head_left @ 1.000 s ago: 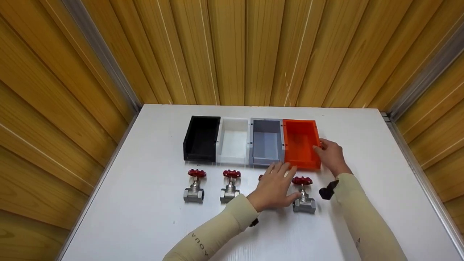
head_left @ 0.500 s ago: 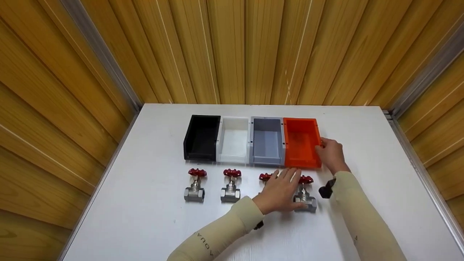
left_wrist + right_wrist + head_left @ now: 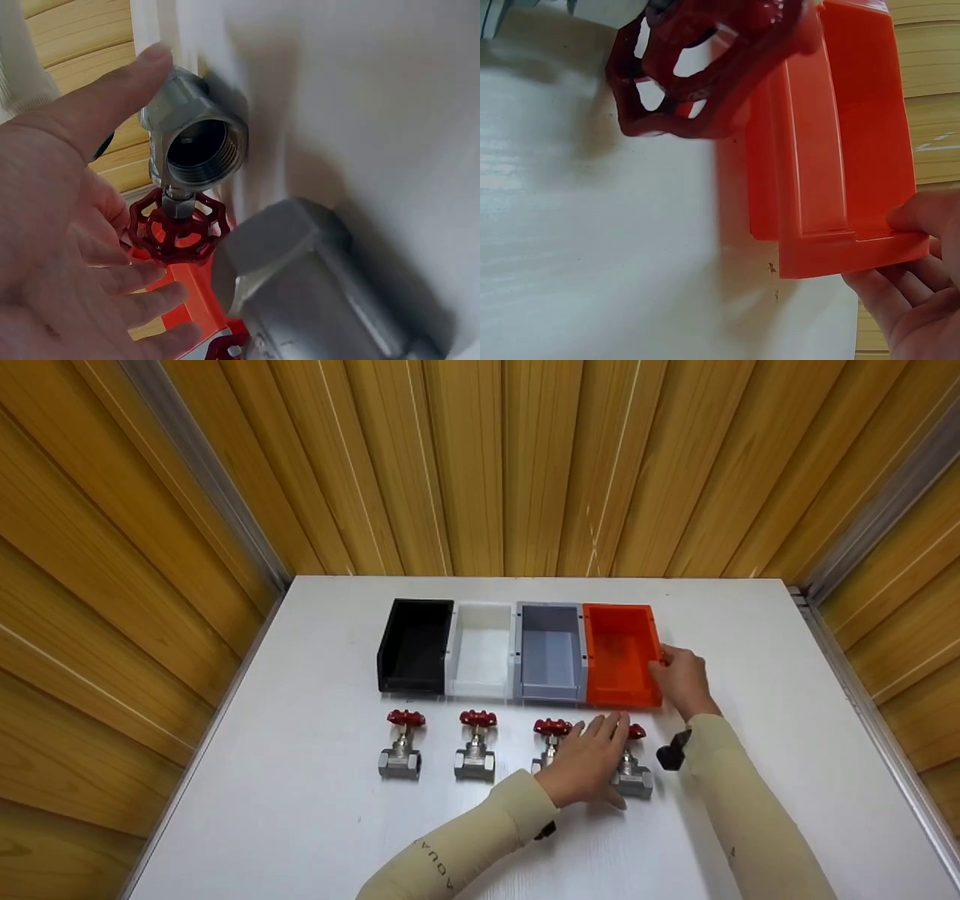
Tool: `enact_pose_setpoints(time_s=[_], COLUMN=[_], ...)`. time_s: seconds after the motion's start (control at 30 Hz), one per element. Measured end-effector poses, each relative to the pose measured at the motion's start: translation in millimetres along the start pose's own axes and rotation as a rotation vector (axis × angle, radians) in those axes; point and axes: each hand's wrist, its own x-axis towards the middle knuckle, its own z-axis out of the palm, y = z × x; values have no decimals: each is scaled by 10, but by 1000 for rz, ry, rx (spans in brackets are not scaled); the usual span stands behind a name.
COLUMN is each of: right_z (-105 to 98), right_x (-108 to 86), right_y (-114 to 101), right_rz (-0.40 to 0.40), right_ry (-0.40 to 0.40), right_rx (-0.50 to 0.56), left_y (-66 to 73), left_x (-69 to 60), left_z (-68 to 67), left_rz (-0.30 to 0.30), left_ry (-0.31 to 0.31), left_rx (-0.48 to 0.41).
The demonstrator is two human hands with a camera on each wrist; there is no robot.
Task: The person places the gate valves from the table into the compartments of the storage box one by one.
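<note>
Orange bin (image 3: 622, 699) is pinched at its side wall by the fingers of the right hand (image 3: 684, 682), thumb inside, the others outside. Left of those fingers, a gray bin (image 3: 549, 691), white bin (image 3: 481, 690) and black bin (image 3: 411, 685) are lined up. The left hand (image 3: 586, 765) is held with fingers extended, thumb spread wide, beside the rightmost valve (image 3: 636, 784); whether it is touched cannot be told. Three more red-wheeled valves (image 3: 475, 763) are set leftward of these fingers on the white desk (image 3: 300, 720).

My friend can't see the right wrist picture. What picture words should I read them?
A right hand pinches the side wall of an orange bin. A red valve handwheel looms close at the top, with a white tabletop below.
</note>
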Motion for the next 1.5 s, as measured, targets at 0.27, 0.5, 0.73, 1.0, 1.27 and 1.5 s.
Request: enact_pose_setpoints(time_s=[0.27, 0.5, 0.73, 1.0, 1.27, 1.5], right_z=[23, 30, 28, 34, 39, 31], right_x=[-4, -16, -17, -6, -23, -11], right_y=[31, 42, 30, 35, 37, 35], right_rz=[-8, 23, 19, 1, -46, -30], right_ry=[15, -5, -1, 18, 52, 40], right_rx=[-15, 11, 12, 0, -32, -27], left_y=[58, 62, 80, 106, 101, 94], left_x=[14, 43, 76, 111, 141, 152], left_z=[57, 130, 139, 130, 139, 129], left_rz=[-27, -44, -53, -42, -9, -4], left_ry=[-1, 21, 38, 86, 226, 216], left_rx=[12, -1, 29, 73, 109, 114])
